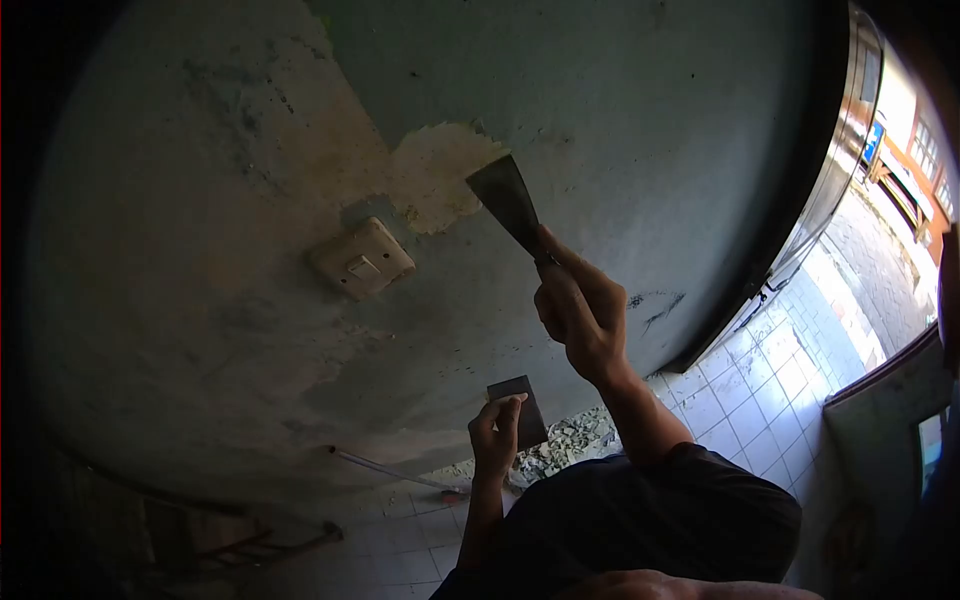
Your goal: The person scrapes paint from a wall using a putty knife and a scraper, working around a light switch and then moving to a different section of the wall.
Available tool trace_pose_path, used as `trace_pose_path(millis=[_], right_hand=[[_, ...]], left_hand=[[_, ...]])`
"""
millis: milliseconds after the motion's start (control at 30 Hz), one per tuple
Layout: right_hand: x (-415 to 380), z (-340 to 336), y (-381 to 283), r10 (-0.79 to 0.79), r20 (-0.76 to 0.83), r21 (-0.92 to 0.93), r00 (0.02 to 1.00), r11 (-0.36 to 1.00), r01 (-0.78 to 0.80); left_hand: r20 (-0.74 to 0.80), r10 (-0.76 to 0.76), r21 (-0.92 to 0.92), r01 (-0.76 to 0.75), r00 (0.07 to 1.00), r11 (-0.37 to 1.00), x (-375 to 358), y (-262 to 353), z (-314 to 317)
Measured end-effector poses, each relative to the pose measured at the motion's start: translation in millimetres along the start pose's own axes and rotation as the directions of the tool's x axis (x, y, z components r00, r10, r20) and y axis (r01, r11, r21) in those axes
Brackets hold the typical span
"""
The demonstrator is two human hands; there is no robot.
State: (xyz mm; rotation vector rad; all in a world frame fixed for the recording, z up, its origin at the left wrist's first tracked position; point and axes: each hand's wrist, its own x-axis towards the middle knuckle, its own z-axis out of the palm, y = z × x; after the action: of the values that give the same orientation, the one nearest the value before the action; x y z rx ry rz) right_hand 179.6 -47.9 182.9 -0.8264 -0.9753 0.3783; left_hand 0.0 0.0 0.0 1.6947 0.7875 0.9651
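Observation:
My right hand is closed round the handle of a scraper. Its wide dark blade points up and left, with the edge at the border of a bare, pale patch on the green painted wall. Lower down, my left hand grips a dark, flat rectangular plate between thumb and fingers; its exact kind does not show. That plate is held near my body, apart from the scraper. A cream light switch is mounted on the wall, left of the blade.
Paint flakes lie heaped on the floor along the wall's foot. A thin pole leans at lower left. White floor tiles run right to an open doorway, with a paved outdoor area beyond.

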Motion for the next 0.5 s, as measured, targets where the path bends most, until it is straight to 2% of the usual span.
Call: trace_pose_path(millis=[100,133,267,367,500], right_hand=[[-6,1,-7,0.003,-0.004,0.044,1.0,0.999,-0.003],[-6,15,-5,-0.019,-0.028,0.077,0.999,0.997,0.021],[-9,8,8,0.009,-0.017,0.073,1.0,0.997,-0.008],[17,27,-16,-0.05,-0.057,0.023,0.997,0.998,0.051],[-3,20,-3,-0.007,-0.034,0.047,0.999,0.999,0.009]], left_hand=[[0.006,-0.019,0.012,0.019,1.0,1.0,-5,3,-4],[0.019,0.019,0.067,-0.02,1.0,0.998,4,4,-27],[0.049,0.012,0.073,-0.016,0.999,0.997,0,8,-30],[0.05,-0.011,0.054,0.008,0.999,0.999,0,6,-26],[0.031,0.036,0.072,-0.038,0.999,0.997,-4,5,-31]])
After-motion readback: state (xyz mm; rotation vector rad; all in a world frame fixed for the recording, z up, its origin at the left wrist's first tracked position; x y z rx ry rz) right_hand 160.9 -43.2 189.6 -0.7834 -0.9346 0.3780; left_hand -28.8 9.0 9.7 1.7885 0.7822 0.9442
